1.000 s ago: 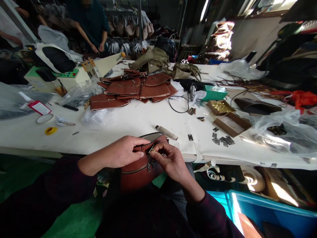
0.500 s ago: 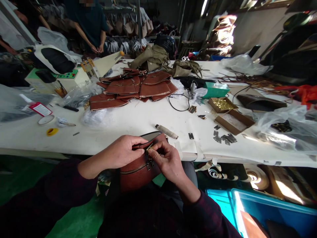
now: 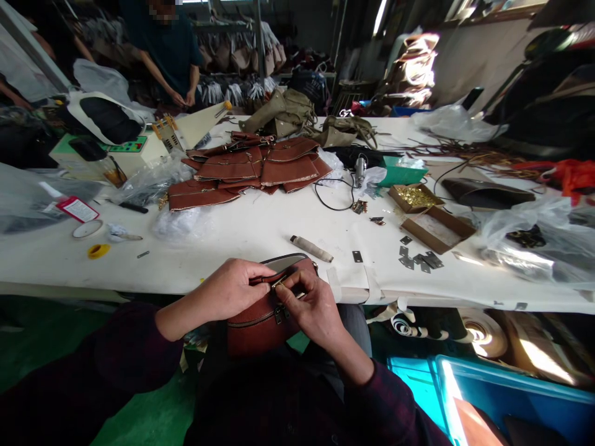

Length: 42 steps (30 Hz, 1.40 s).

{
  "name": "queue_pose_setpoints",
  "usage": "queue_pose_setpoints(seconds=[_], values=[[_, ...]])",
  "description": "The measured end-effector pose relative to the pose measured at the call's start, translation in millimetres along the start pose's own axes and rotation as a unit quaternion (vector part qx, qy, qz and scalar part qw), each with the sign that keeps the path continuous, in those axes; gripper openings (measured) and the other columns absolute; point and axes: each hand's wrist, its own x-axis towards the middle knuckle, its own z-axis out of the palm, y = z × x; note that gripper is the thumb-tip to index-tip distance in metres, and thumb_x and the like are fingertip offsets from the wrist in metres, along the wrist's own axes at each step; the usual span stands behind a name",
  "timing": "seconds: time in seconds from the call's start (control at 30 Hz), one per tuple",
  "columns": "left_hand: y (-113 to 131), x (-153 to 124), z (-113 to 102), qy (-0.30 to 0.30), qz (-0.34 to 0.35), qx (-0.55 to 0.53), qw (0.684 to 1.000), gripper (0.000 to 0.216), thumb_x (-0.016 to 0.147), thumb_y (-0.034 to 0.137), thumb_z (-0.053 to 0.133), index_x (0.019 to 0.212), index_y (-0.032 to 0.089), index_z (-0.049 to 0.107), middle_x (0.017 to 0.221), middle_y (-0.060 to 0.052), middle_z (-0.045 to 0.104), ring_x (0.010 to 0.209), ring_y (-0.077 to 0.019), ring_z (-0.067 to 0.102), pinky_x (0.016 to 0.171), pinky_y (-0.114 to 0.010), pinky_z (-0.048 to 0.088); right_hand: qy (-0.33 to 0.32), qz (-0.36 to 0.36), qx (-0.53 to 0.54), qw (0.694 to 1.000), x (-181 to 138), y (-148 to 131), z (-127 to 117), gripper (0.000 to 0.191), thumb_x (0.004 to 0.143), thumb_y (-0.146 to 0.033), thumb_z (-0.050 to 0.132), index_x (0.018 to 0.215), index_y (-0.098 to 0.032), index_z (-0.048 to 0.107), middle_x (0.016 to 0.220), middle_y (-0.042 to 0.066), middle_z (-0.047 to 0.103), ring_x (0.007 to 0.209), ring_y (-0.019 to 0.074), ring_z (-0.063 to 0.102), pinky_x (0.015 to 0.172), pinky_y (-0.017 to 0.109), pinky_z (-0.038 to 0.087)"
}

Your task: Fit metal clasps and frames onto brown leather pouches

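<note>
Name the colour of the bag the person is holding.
Reddish brown: the bag shows best in the head view.

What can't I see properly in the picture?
Head view: part of the metal piece, hidden by the right hand.
Head view: part of the brown bag, covered by the left hand and right hand.
Head view: print on the red bottle, too small to read.
Head view: the rest of the blue bin, cut off by the right and bottom edges.

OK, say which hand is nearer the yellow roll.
Left. The left hand, holding the brown bag, is right of the yellow roll; the right hand, pinching a small metal piece at the bag, is farther right.
</note>
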Motion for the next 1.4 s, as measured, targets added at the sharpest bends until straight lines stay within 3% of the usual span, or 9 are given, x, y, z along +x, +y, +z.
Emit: queue_pose_setpoints(seconds=[0.47, 0.63, 0.8, 0.87, 0.93, 1.03, 1.13, 1.33, 1.4], values=[[-8, -12, 12, 0.015, 0.008, -0.037, 0.999, 0.049, 0.091, 0.022, 0.065, 0.138, 0.022, 0.076, 0.121, -0.001, 0.083, 0.110, -0.0250, 0.077, 0.095, -0.027, 0.058, 0.040, -0.045, -0.081, 0.995, -2, 1, 10, 0.017, 0.093, -0.026, 0.070, 0.077, -0.021, 0.065, 0.073, -0.001, 0.067, 0.067, 0.0149, 0.061, 0.062, 0.027, 0.045], [-16, -6, 8, -0.011, -0.017, -0.063, 0.998, 0.042, 0.094, 0.036, 0.070, 0.133, 0.023, 0.079, 0.123, -0.002, 0.083, 0.113, -0.0267, 0.076, 0.097, -0.031, 0.056, -0.010, -0.001, -0.067, 0.998, 0, 2, 4, 0.013, 0.094, -0.027, 0.073, 0.083, -0.022, 0.070, 0.079, -0.001, 0.071, 0.071, 0.0157, 0.063, 0.063, 0.028, 0.045], [-13, -2, -10, -0.063, -0.038, -0.122, 0.990, 0.047, 0.092, 0.039, 0.073, 0.135, 0.022, 0.077, 0.118, -0.003, 0.083, 0.109, -0.0277, 0.076, 0.095, -0.034, 0.057, 0.021, -0.104, -0.060, 0.993, 7, -2, -21, 0.029, 0.086, -0.039, 0.090, 0.104, -0.023, 0.074, 0.106, 0.006, 0.074, 0.101, 0.0243, 0.069, 0.091, 0.038, 0.055], [-10, -1, -19, -0.078, -0.029, -0.133, 0.988, 0.044, 0.092, 0.041, 0.075, 0.132, 0.022, 0.078, 0.121, -0.003, 0.083, 0.112, -0.0278, 0.076, 0.099, -0.034, 0.057, 0.055, -0.164, -0.125, 0.977, 14, -7, -30, 0.044, 0.085, -0.043, 0.092, 0.120, -0.024, 0.074, 0.130, 0.012, 0.069, 0.124, 0.0309, 0.063, 0.107, 0.046, 0.050], [-6, 1, -26, -0.100, -0.019, -0.145, 0.984, 0.041, 0.094, 0.042, 0.075, 0.130, 0.024, 0.079, 0.125, -0.004, 0.082, 0.114, -0.0271, 0.075, 0.102, -0.035, 0.056, 0.026, -0.190, -0.171, 0.966, 22, -14, -37, 0.039, 0.090, -0.042, 0.088, 0.123, -0.025, 0.075, 0.139, 0.013, 0.067, 0.134, 0.0331, 0.058, 0.114, 0.050, 0.046], [-3, 3, -32, -0.132, -0.019, -0.174, 0.976, 0.037, 0.095, 0.041, 0.074, 0.127, 0.024, 0.080, 0.126, -0.005, 0.081, 0.112, -0.0256, 0.076, 0.102, -0.035, 0.056, -0.077, -0.168, -0.160, 0.970, 34, -25, -40, 0.010, 0.098, -0.033, 0.079, 0.100, -0.025, 0.076, 0.110, 0.007, 0.076, 0.111, 0.0269, 0.068, 0.101, 0.044, 0.050], [-6, 5, -34, -0.145, -0.041, -0.200, 0.968, 0.037, 0.093, 0.041, 0.076, 0.123, 0.021, 0.081, 0.124, -0.007, 0.082, 0.109, -0.0257, 0.076, 0.097, -0.034, 0.057, -0.090, -0.140, -0.141, 0.976, 40, -29, -36, 0.015, 0.096, -0.026, 0.080, 0.083, -0.023, 0.073, 0.087, 0.002, 0.074, 0.091, 0.0226, 0.066, 0.090, 0.039, 0.050], [-11, 5, -35, -0.154, -0.065, -0.185, 0.968, 0.033, 0.084, 0.037, 0.078, 0.110, 0.018, 0.084, 0.112, -0.007, 0.084, 0.102, -0.0262, 0.076, 0.093, -0.033, 0.057, -0.040, -0.121, -0.161, 0.979, 36, -13, -21, 0.007, 0.092, -0.026, 0.083, 0.093, -0.024, 0.077, 0.097, 0.004, 0.077, 0.099, 0.0256, 0.067, 0.092, 0.042, 0.048], [-10, 3, -35, -0.135, -0.076, -0.177, 0.972, 0.031, 0.081, 0.036, 0.078, 0.105, 0.018, 0.085, 0.106, -0.006, 0.085, 0.099, -0.0260, 0.076, 0.092, -0.033, 0.057, 0.021, -0.149, -0.195, 0.969, 31, -11, -16, 0.020, 0.090, -0.033, 0.087, 0.106, -0.024, 0.078, 0.109, 0.007, 0.077, 0.108, 0.0291, 0.066, 0.098, 0.045, 0.046]])
